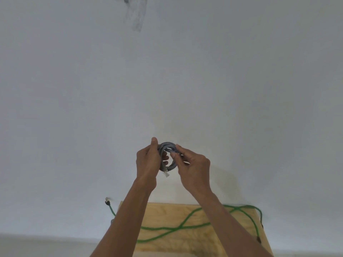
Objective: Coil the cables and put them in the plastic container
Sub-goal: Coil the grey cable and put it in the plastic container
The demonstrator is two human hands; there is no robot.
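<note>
Above the table (167, 210), both hands, left (147, 162) and right (193, 167), clasped the coiled grey cable (168, 145); green cable (176, 227) lay uncoiled, container unseen.

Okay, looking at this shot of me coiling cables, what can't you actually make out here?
Head view only:
- Plastic container: nowhere in frame.
- Grey cable: partly covered by the left hand and right hand, so the loop count is unclear.
- Green cable: crossed by both forearms.
- Wooden board: near side cut off by the bottom edge.
</note>
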